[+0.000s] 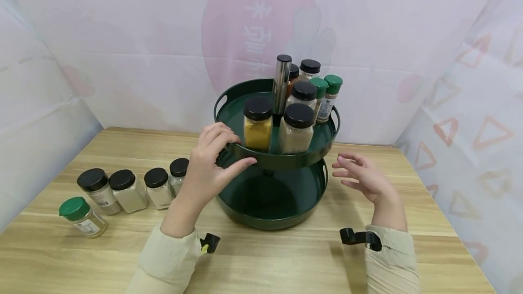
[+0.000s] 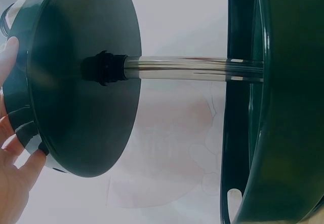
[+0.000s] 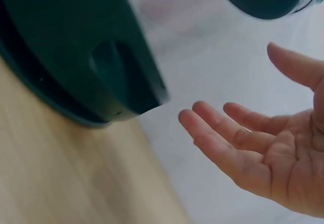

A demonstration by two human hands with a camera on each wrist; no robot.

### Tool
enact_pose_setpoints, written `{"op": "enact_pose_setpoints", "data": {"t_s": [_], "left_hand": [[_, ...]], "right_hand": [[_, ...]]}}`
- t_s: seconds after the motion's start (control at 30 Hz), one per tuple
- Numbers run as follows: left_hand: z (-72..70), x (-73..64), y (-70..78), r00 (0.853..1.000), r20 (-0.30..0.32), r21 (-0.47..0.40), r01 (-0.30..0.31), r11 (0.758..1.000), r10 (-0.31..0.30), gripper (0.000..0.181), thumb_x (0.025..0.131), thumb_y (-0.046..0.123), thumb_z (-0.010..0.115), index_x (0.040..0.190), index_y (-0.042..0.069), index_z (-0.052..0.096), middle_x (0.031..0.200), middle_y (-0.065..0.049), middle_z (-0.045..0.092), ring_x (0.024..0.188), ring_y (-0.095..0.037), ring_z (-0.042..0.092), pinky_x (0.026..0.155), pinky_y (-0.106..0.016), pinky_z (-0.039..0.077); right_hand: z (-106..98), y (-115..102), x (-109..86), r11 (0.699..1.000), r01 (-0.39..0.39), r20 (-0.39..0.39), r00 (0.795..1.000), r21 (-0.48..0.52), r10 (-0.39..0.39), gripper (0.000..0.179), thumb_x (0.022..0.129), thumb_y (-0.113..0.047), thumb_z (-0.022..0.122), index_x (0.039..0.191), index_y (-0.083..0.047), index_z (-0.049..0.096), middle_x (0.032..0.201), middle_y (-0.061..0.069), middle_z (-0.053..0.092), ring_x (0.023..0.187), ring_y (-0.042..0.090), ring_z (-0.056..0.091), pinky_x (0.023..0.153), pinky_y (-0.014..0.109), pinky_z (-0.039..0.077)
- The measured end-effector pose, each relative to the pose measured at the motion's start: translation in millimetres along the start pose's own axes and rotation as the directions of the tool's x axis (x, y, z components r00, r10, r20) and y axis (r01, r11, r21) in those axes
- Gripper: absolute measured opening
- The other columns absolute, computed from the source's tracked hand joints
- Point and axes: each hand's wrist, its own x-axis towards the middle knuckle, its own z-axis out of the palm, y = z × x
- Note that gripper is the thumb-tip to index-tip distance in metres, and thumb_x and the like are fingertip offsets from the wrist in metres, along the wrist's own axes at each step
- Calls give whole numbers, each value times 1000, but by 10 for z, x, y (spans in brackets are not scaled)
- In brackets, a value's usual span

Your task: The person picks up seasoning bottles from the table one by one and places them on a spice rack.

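Observation:
A dark green two-tier spice turntable (image 1: 282, 163) stands in the middle of the table. My left hand (image 1: 210, 162) grips the upper tray at its near left rim, fingers over the edge and thumb along the outer wall. In the left wrist view, a clear post (image 2: 177, 68) joins the two tiers. Beside the turntable on the right, my right hand (image 1: 365, 178) hovers with loosely bent fingers, touching nothing. On the upper tray stand a yellow spice jar (image 1: 258, 130), a beige spice jar (image 1: 295, 135), a silver cylinder (image 1: 282, 85) and several others. The lower tray (image 1: 267, 194) shows a bare floor.
Left of the turntable, several black-lidded jars (image 1: 128, 192) stand in a row on the wooden table (image 1: 282, 267). A green-lidded jar (image 1: 87, 221) is nearer the front left. Printed cloth (image 1: 143, 90) hangs behind and at both sides.

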Motion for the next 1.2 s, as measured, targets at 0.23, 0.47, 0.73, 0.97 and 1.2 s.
{"op": "enact_pose_setpoints", "data": {"t_s": [0.23,0.47,0.73,0.97,1.2], "left_hand": [[-7,-6,2,1000,16,11,17,1000,-17,42,79,38,82,98,5,67,103,-10,65,118,-27,51,108,-33,43],[6,4,7,1000,-4,1,-5,1000,5,51,84,54,70,96,4,67,103,-11,65,116,-29,51,107,-34,44],[19,-1,-18,1000,-9,12,-10,1000,10,58,85,60,64,98,3,66,105,-12,65,117,-29,51,108,-34,43],[32,-7,-29,1000,-21,13,-18,1000,19,56,86,58,64,97,4,66,104,-13,64,116,-30,51,107,-31,43],[9,-5,-15,1000,-2,14,2,1000,-2,46,83,48,74,99,5,67,105,-11,65,118,-29,51,110,-32,43]], "right_hand": [[-40,255,128,996,-52,188,981,75,37,73,104,-33,49,157,0,10,153,26,33,121,19,60,106,37,48],[-36,474,240,986,-70,284,959,154,24,85,98,-17,62,157,-2,4,152,26,30,110,13,64,95,28,54],[-7,576,321,986,-37,361,932,162,-24,93,93,-5,66,157,0,-1,161,32,9,120,14,56,98,26,52],[64,604,385,991,-32,370,929,128,-18,96,91,-5,68,155,7,-2,162,32,5,134,25,41,98,24,52],[52,607,391,987,-29,381,924,160,-34,95,91,-4,68,154,10,-3,162,32,2,131,21,45,100,26,52]]}}
